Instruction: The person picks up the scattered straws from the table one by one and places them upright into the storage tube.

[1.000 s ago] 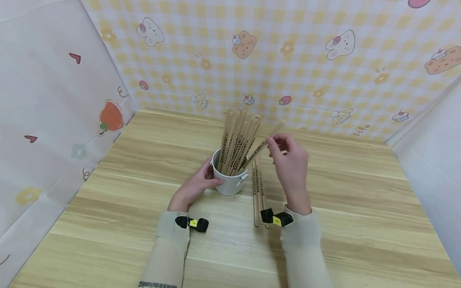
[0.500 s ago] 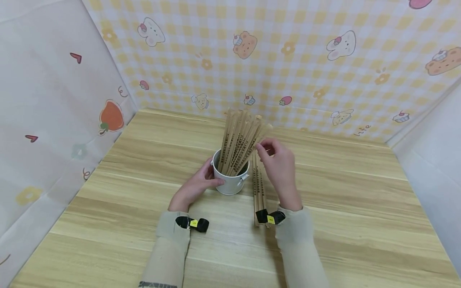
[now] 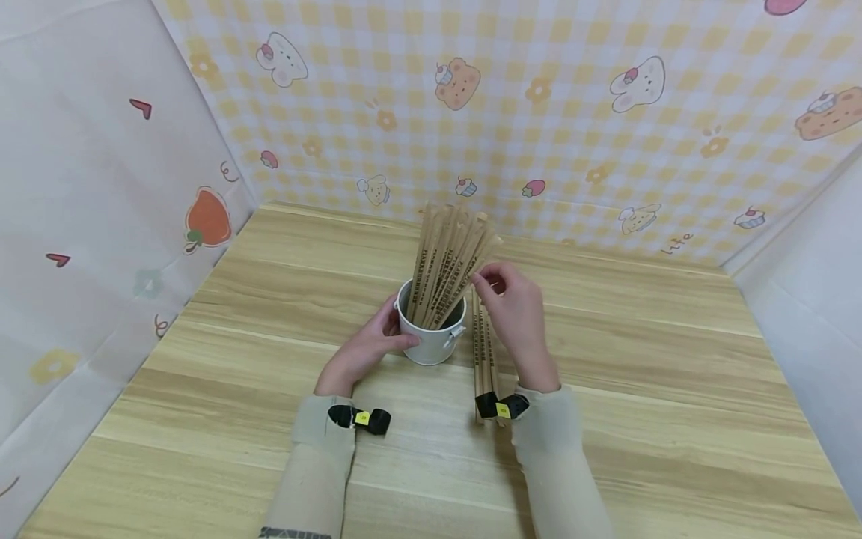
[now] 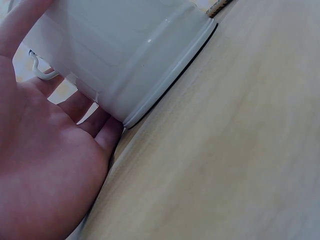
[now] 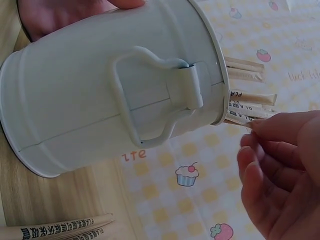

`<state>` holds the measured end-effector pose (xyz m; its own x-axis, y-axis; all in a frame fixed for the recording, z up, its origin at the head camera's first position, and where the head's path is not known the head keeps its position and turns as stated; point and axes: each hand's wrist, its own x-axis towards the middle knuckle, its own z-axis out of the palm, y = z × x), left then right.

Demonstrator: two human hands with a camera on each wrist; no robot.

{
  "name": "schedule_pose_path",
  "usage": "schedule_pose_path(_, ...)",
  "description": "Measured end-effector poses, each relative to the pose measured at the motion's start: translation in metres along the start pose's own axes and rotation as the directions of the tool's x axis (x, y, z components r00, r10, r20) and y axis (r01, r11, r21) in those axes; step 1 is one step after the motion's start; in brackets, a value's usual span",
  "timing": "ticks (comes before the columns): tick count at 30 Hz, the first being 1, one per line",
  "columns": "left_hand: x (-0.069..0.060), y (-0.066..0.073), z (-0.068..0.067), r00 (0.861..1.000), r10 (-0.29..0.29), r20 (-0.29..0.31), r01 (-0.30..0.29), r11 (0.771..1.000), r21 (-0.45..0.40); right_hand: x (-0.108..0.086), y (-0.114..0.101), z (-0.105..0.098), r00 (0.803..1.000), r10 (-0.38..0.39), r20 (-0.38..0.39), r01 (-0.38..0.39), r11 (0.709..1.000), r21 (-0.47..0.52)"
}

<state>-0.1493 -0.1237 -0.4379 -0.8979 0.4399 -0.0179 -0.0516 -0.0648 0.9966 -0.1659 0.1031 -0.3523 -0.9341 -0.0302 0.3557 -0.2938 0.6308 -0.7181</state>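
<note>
A small white metal bucket (image 3: 428, 346) stands upright on the table, holding several paper-wrapped straws (image 3: 439, 262) that fan out above its rim. My left hand (image 3: 367, 346) grips the bucket's left side, thumb in front and fingers round the back. At the right of the rim, my right hand (image 3: 517, 311) pinches one wrapped straw (image 3: 465, 283) between thumb and forefinger; its lower end is inside the bucket. The right wrist view shows the bucket's side handle (image 5: 120, 100) hanging loose. More wrapped straws (image 3: 482, 352) lie on the table, right of the bucket, partly hidden under my right wrist.
The wood-grain table (image 3: 222, 419) runs back to a yellow checked cloth wall (image 3: 377, 82). White cloth walls (image 3: 87, 187) stand at the left and right sides.
My right hand has moved left and slightly down, bringing the pinched straw from a wide slant to lean against the others in the bucket. My left hand and the bucket have stayed put.
</note>
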Motion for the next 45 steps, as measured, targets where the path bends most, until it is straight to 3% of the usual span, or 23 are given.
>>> schedule_pose_path(5, -0.001, 0.004, 0.002, 1.0, 0.004, -0.004, -0.004, 1.0, -0.005, 0.0, 0.0, 0.0, 0.996, 0.019, 0.085, -0.016, 0.999, -0.037)
schedule_pose_path(8, 0.002, -0.005, -0.001, 1.0, 0.011, -0.008, -0.011, 1.0, 0.001, -0.001, 0.001, 0.001, 0.992, 0.021, 0.123, -0.015, 0.998, -0.054)
schedule_pose_path(15, 0.001, -0.006, -0.001, 1.0, 0.007, -0.008, -0.007, 1.0, 0.007, 0.0, 0.003, -0.002, 0.979, 0.035, 0.202, -0.016, 0.995, -0.096)
schedule_pose_path(21, 0.002, -0.006, -0.001, 1.0, 0.01, -0.004, -0.01, 1.0, -0.003, 0.002, 0.009, -0.006, 0.977, 0.058, 0.207, -0.039, 0.995, -0.097)
schedule_pose_path(31, 0.002, -0.002, 0.0, 1.0, 0.001, -0.005, -0.001, 1.0, -0.009, 0.004, 0.029, -0.006, 0.962, 0.169, 0.215, -0.16, 0.985, -0.058)
schedule_pose_path(38, -0.004, 0.014, 0.005, 1.0, -0.003, 0.0, 0.003, 1.0, 0.014, 0.005, 0.044, -0.002, 0.933, 0.258, 0.251, -0.251, 0.966, -0.06)
schedule_pose_path(45, 0.001, 0.0, 0.0, 1.0, -0.004, -0.016, 0.004, 1.0, 0.014, 0.005, 0.062, 0.0, 0.903, 0.303, 0.303, -0.293, 0.953, -0.081)
